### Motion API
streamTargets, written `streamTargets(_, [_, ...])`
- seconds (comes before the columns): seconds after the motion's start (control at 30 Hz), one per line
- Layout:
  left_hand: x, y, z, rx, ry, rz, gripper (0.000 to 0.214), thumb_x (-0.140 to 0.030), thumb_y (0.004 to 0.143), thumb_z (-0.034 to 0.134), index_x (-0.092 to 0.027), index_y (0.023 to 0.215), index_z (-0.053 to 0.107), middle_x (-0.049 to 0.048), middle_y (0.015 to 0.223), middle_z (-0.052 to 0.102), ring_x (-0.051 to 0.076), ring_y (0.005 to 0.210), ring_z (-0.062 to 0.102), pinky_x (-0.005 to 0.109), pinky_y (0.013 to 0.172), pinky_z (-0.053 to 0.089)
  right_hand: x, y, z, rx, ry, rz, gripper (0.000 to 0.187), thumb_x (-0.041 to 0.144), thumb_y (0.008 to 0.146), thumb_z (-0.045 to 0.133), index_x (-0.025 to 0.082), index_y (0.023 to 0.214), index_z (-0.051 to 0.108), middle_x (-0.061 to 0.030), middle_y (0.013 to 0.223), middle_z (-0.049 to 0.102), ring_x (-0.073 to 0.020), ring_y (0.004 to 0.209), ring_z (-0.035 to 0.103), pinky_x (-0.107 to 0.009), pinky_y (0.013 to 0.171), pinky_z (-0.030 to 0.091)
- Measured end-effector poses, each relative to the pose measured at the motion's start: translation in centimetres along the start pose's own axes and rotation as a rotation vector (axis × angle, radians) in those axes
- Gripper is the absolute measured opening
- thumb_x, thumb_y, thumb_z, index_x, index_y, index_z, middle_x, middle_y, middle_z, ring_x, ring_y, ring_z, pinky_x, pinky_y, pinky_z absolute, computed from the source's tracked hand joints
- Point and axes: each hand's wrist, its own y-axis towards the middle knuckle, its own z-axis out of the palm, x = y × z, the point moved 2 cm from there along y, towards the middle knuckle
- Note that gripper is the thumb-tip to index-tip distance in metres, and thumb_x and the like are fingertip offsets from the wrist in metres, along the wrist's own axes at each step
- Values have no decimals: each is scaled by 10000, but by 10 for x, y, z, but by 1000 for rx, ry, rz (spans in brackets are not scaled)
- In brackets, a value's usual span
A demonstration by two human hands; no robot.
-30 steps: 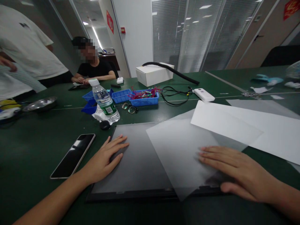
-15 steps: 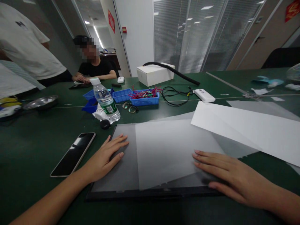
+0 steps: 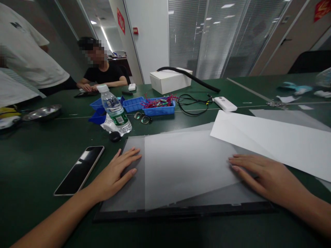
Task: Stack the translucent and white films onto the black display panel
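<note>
In the head view a flat panel with a black frame edge [image 3: 186, 212] lies before me, covered by a greyish translucent sheet [image 3: 134, 193]. On top of it, turned slightly askew, rests a second translucent sheet [image 3: 181, 165]. My left hand [image 3: 117, 172] lies on the panel's left side, fingers spread over the grey sheet, holding nothing. My right hand [image 3: 263, 175] is over the right side, fingers extended at the upper sheet's right edge; whether they press on it I cannot tell. A stiff white sheet [image 3: 274, 141] lies behind that hand, overlapping other translucent film.
A phone [image 3: 80, 170] lies left of my forearm. Behind the panel stand a water bottle [image 3: 116, 112], glasses [image 3: 142, 117], a blue tray [image 3: 159, 111] of red wires, a black cable [image 3: 192, 105] and a white box [image 3: 170, 82]. A person [image 3: 103, 72] sits across the table.
My right hand has moved right and slightly away from me across the panel. The upper sheet has shifted a little left. My left hand stays in place.
</note>
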Motion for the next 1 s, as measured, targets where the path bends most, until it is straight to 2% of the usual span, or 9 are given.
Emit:
streamTargets(0.27, [-2,-1,-2,-31,14,10,595,-549,1134,464,-296,1671,504,85,1783,400,375,1647,376,728,1336,209,44,9,-7,95,156,-261,511,294,1008,676,295,1518,676,-50,1549,668,-269,1390,677,-411,1102,634])
streamTargets(0.47, [-1,-1,-2,-20,44,53,572,-472,1123,487,-344,1681,493,58,1806,340,396,1663,329,754,1317,225,51,15,-14,138,159,-390,555,329,1011,675,247,1558,639,-59,1599,620,-253,1451,628,-372,1119,618])
streamTargets(0.6, [4,-2,-1,-19,33,71,544,-437,1124,469,-376,1663,510,42,1803,334,383,1666,321,768,1307,224,47,16,-16,160,207,-383,624,341,990,702,257,1599,598,-79,1626,591,-256,1482,599,-396,1202,553])
streamTargets(0.8, [4,0,-1,-109,-33,36,430,-499,1110,515,-359,1446,744,58,1700,523,370,1600,461,737,1301,300,42,15,-13,177,179,-331,823,469,956,734,250,1699,457,-117,1688,507,-315,1563,498,-509,1287,448])
streamTargets(0.9, [2,0,-2,-133,-41,36,399,-493,1096,534,-346,1354,799,65,1661,579,369,1579,496,735,1299,316,42,14,-12,211,189,-326,880,516,944,741,255,1719,416,-119,1713,464,-333,1590,449,-545,1305,410])
streamTargets(1.0, [1,1,-2,-132,-41,26,397,-495,1077,558,-327,1345,799,82,1651,593,369,1571,509,731,1303,310,41,14,-13,257,234,-316,895,512,936,753,282,1726,402,-105,1735,425,-335,1613,404,-551,1325,365])
